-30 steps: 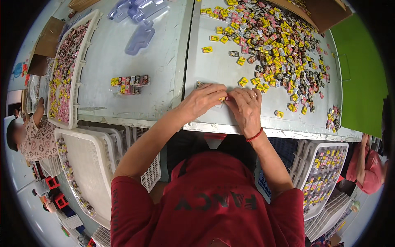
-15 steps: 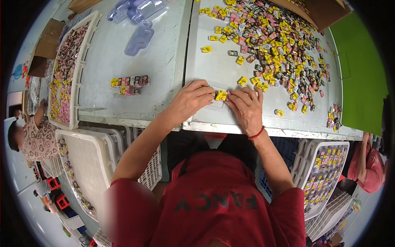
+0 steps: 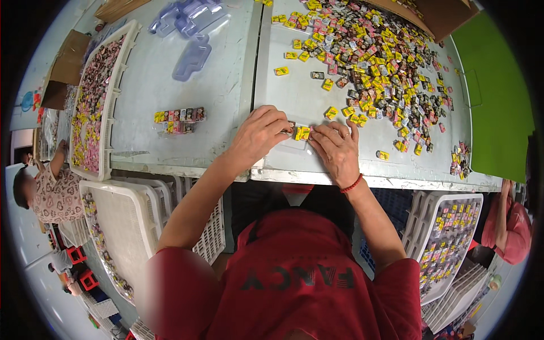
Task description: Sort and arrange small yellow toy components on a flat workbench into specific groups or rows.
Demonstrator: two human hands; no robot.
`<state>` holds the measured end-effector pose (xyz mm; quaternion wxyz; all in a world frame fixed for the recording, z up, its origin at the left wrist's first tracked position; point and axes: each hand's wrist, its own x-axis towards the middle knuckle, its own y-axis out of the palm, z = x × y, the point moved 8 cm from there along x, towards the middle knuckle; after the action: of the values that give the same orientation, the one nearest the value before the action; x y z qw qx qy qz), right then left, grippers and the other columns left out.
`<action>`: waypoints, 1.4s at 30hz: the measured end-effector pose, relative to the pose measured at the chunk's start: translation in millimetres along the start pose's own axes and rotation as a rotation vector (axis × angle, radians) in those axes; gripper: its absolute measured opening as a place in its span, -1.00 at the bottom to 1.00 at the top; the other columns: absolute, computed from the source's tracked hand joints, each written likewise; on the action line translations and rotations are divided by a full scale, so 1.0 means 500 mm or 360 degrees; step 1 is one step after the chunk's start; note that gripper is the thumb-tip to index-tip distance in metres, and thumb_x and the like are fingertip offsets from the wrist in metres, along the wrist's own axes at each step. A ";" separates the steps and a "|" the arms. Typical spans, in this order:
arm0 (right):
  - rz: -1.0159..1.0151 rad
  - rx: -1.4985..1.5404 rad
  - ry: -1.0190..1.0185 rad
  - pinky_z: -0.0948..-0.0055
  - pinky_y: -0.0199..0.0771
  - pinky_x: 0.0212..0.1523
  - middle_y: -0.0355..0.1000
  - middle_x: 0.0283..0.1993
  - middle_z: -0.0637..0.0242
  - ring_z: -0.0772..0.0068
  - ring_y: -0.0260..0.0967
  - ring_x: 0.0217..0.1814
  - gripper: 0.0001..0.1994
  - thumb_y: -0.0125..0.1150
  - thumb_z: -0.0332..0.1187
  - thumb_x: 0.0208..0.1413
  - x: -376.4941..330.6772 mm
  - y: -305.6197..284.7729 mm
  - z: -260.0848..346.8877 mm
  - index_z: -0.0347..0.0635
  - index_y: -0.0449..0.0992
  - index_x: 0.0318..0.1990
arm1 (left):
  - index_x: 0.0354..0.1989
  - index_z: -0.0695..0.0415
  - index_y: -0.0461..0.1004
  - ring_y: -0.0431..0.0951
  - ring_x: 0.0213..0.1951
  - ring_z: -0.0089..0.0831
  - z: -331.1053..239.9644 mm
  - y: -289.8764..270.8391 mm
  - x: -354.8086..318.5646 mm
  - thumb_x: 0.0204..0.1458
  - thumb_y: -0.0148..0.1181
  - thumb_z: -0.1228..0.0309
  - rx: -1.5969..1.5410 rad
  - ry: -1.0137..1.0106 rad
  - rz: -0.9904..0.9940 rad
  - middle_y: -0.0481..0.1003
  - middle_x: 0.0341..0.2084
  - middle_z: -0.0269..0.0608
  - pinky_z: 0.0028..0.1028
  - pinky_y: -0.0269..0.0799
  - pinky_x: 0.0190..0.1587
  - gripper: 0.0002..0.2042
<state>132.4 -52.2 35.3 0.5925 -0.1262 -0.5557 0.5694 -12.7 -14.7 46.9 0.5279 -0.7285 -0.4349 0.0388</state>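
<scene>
Two small yellow boxes (image 3: 302, 133) stand side by side between my hands, in a clear plastic tray (image 3: 299, 145) near the table's front edge. My left hand (image 3: 260, 136) has its fingers closed on a small dark box (image 3: 291, 128), just left of the yellow pair. My right hand (image 3: 338, 149), a red bracelet at its wrist, has thumb and fingertips pinched together at the pair's right end. A trace of pink shows at those fingertips, but what they hold is mostly hidden. Further left lies a filled pack (image 3: 179, 120) of small boxes in rows.
A large heap of small boxes (image 3: 379, 68) covers the table's right part, below a cardboard box (image 3: 450, 17). Clear trays (image 3: 192, 56) lie at the back left. A white crate (image 3: 105, 107) of boxes stands at the left edge. People work at both sides.
The dark box at my left fingertips shows more now, beside the yellow pair. Both hands stay at the tray with only slight finger movement. The whole view has shifted a little.
</scene>
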 end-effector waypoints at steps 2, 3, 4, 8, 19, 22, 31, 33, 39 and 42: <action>-0.0005 0.0006 0.0003 0.13 0.15 0.16 0.51 -0.18 0.48 0.38 0.37 -0.07 -0.80 0.38 -0.39 -0.13 -0.002 -0.001 -0.001 -0.08 0.60 -0.28 | -0.34 0.19 0.51 0.41 -0.10 -0.29 -0.010 -0.003 0.001 -0.23 0.33 0.50 -0.0065 -0.0008 -0.0024 0.45 -0.28 -0.28 -0.35 0.38 -0.05 -0.78; 0.0005 -0.0002 0.0003 0.13 0.14 0.17 0.51 -0.17 0.49 0.38 0.37 -0.06 -0.80 0.38 -0.39 -0.13 -0.002 0.000 0.000 -0.08 0.60 -0.28 | -0.33 0.18 0.51 0.41 -0.09 -0.29 -0.014 -0.004 0.002 -0.23 0.34 0.49 -0.0131 -0.0021 -0.0048 0.46 -0.27 -0.29 -0.36 0.38 -0.04 -0.76; 0.0015 -0.0011 0.0003 0.13 0.14 0.17 0.51 -0.17 0.49 0.38 0.36 -0.06 -0.81 0.37 -0.39 -0.12 -0.003 0.000 0.000 -0.08 0.60 -0.28 | -0.33 0.18 0.51 0.41 -0.09 -0.29 -0.016 0.000 0.006 -0.23 0.34 0.49 -0.0130 -0.0019 -0.0048 0.46 -0.27 -0.29 -0.36 0.38 -0.04 -0.76; 0.0001 -0.0008 0.0005 0.13 0.13 0.18 0.50 -0.16 0.50 0.39 0.36 -0.05 -0.81 0.37 -0.39 -0.12 -0.005 0.001 0.000 -0.07 0.60 -0.27 | -0.29 0.16 0.51 0.41 -0.08 -0.31 -0.011 0.023 0.007 -0.22 0.34 0.46 -0.0084 0.0079 -0.0009 0.48 -0.27 -0.32 -0.37 0.36 -0.01 -0.75; 0.0010 0.0027 0.0003 0.12 0.12 0.19 0.50 -0.16 0.49 0.37 0.36 -0.05 -0.81 0.36 -0.39 -0.11 -0.003 0.002 -0.002 -0.08 0.60 -0.27 | -0.33 0.14 0.54 0.42 -0.07 -0.32 0.001 0.054 -0.017 -0.21 0.34 0.48 -0.0223 -0.0065 -0.0132 0.49 -0.29 -0.31 -0.36 0.35 -0.03 -0.79; 0.0009 0.0023 0.0004 0.11 0.12 0.19 0.50 -0.16 0.49 0.37 0.36 -0.06 -0.81 0.36 -0.39 -0.11 -0.004 0.003 -0.002 -0.09 0.60 -0.27 | -0.31 0.14 0.54 0.42 -0.10 -0.31 0.001 0.050 -0.018 -0.20 0.33 0.48 -0.0258 -0.0137 -0.0191 0.47 -0.30 -0.29 -0.36 0.35 -0.04 -0.79; 0.0005 0.0031 0.0009 0.12 0.11 0.20 0.50 -0.16 0.49 0.38 0.36 -0.06 -0.80 0.37 -0.39 -0.11 -0.003 0.002 0.000 -0.09 0.60 -0.26 | -0.36 0.15 0.54 0.45 -0.09 -0.31 -0.004 0.042 -0.027 -0.18 0.33 0.47 -0.0163 0.0061 -0.0218 0.48 -0.28 -0.30 -0.35 0.32 -0.02 -0.82; 0.0004 0.0020 0.0009 0.12 0.11 0.20 0.50 -0.16 0.49 0.38 0.36 -0.06 -0.80 0.37 -0.39 -0.12 -0.004 0.001 -0.001 -0.09 0.60 -0.26 | -0.40 0.15 0.54 0.45 -0.05 -0.31 -0.010 0.036 -0.025 -0.18 0.33 0.45 -0.0064 0.0100 -0.0240 0.51 -0.27 -0.32 -0.34 0.32 -0.02 -0.85; 0.0014 -0.0001 0.0003 0.12 0.11 0.20 0.50 -0.16 0.50 0.39 0.37 -0.06 -0.80 0.37 -0.39 -0.12 -0.004 0.003 0.000 -0.08 0.60 -0.26 | -0.44 0.15 0.55 0.44 0.00 -0.28 -0.001 0.036 -0.021 -0.20 0.35 0.42 -0.0048 0.0110 -0.0181 0.52 -0.21 -0.30 -0.29 0.32 0.03 -0.85; 0.0012 -0.0019 -0.0026 0.11 0.11 0.21 0.49 -0.16 0.50 0.39 0.37 -0.05 -0.80 0.37 -0.38 -0.11 -0.003 0.002 0.001 -0.08 0.60 -0.27 | -0.34 0.13 0.56 0.41 0.03 -0.24 0.001 0.028 -0.028 -0.21 0.37 0.38 -0.0110 0.0073 -0.0197 0.47 -0.11 -0.27 -0.27 0.30 0.07 -0.78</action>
<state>131.8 -53.3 33.9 0.5849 -0.1272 -0.5635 0.5694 -13.1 -24.6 29.7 0.5137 -0.7187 -0.4680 -0.0255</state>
